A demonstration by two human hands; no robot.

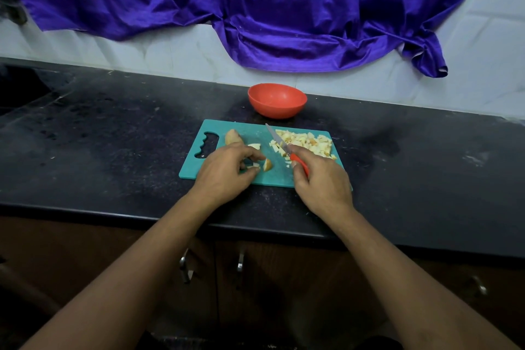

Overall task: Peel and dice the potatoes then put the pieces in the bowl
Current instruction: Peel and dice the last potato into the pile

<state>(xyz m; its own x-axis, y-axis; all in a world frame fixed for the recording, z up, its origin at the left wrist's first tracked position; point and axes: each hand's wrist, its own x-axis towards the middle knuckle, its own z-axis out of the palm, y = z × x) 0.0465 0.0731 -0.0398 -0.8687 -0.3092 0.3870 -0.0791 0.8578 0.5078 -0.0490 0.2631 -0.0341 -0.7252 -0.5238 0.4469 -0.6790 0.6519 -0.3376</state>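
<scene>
A teal cutting board (255, 177) lies on the black counter. My left hand (227, 170) pinches small potato pieces (257, 166) near the board's front, with a wedge (267, 165) just beside its fingertips. My right hand (321, 179) grips a red-handled knife (279, 142), the blade pointing up and left over the board. A heap of diced potato (308, 142) sits on the board's right half. A larger potato chunk (233, 137) lies at the board's back left. The orange bowl (277, 100) stands behind the board and looks empty.
The black counter (113, 136) stretches left and right of the board. A purple cloth (255, 8) hangs on the tiled wall behind the bowl. Cupboard doors with metal handles (186, 264) are below the counter's front edge.
</scene>
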